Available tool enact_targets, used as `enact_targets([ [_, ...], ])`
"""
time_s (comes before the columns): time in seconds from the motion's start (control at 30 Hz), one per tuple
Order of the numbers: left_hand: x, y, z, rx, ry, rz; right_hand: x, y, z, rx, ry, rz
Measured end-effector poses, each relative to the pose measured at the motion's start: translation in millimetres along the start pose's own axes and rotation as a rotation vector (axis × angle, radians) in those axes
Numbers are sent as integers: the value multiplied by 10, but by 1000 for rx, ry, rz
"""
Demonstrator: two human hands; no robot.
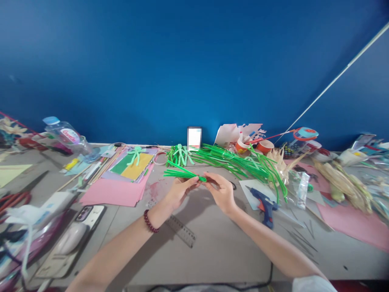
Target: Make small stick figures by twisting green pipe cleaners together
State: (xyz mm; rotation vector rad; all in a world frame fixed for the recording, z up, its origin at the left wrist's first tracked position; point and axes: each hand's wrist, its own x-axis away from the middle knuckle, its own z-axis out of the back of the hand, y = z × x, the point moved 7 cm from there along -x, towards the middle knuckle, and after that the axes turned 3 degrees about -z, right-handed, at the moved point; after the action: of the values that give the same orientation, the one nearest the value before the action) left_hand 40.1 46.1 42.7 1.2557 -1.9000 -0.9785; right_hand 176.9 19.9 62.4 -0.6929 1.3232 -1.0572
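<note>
Both of my hands meet over the middle of the table. My left hand (181, 190) grips a small bundle of bright green pipe cleaners (179, 173), whose free ends point left. Fingers of my right hand (221, 191) pinch the right end of that bundle, which looks bent over. Just beyond stand several pale and dark green pipe-cleaner figures (180, 154). To their right lies a long heap of green pipe cleaners (225, 159). Below my left hand a clear ruler (182, 231) lies flat on the table.
A blue glue gun (265, 205) rests on white paper at right. Pink sheets (114, 190) and a figure (135, 155) are at left, with a phone (73, 243) nearer. A phone-like screen (194, 138) leans on the wall. Corn husks (346, 186) lie far right; a bottle (68, 134) far left.
</note>
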Motion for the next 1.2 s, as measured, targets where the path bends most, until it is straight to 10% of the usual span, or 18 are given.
enact_targets([
  [1.2,47,181,42,-445,23,-254,-17,177,-63,-293,-14,-370],
])
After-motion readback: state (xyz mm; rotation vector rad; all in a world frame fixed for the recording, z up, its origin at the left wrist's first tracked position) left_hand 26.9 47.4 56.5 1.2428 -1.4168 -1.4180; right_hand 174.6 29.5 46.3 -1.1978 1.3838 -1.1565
